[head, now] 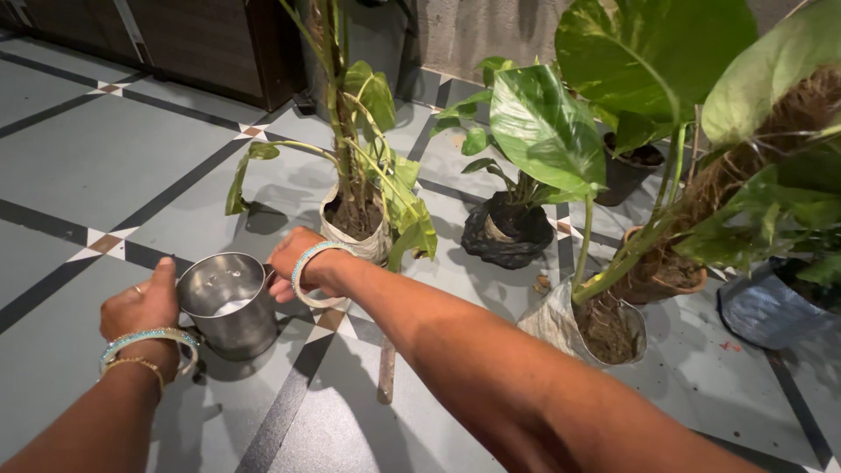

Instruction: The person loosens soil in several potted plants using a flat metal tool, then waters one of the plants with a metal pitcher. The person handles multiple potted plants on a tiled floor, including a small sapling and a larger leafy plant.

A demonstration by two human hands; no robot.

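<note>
— Closest to the lens are two bare forearms, each with a beaded bangle at the wrist. What are the hands doing?

— Both are on a steel mug (229, 302) that stands on the grey tiled floor (105, 158). Left hand (140, 307) grips the near-left side, thumb up along the rim, fingers curled about the wall. Right hand (298, 258) reaches across from the right and closes on the far-right rim; its fingertips are hidden behind the wrist, so how tight they sit I cannot tell.

— Anything in the mug?

— A little water glints at the bottom, with drops on the inner wall.

— And round it?

— Just behind the right hand stands a money plant in a pale wrapped bag (355, 223), tall stem, yellow-green leaves, one leaf drooping left. Further right is a smaller plant in a black bag (508, 236) with a broad variegated leaf over it. Nearer the lens on the right, a plant in a torn silvery bag (587, 328) leans its stem up and right, beside a terracotta pot (670, 276) holding a coir-wrapped pole. A dark pot (631, 171) sits near the wall, and a bluish bag (766, 307) at the right edge.

— Anything loose on the floor?

— One short stick (386, 372) on the tiles, under the right forearm, just right of the mug.
</note>
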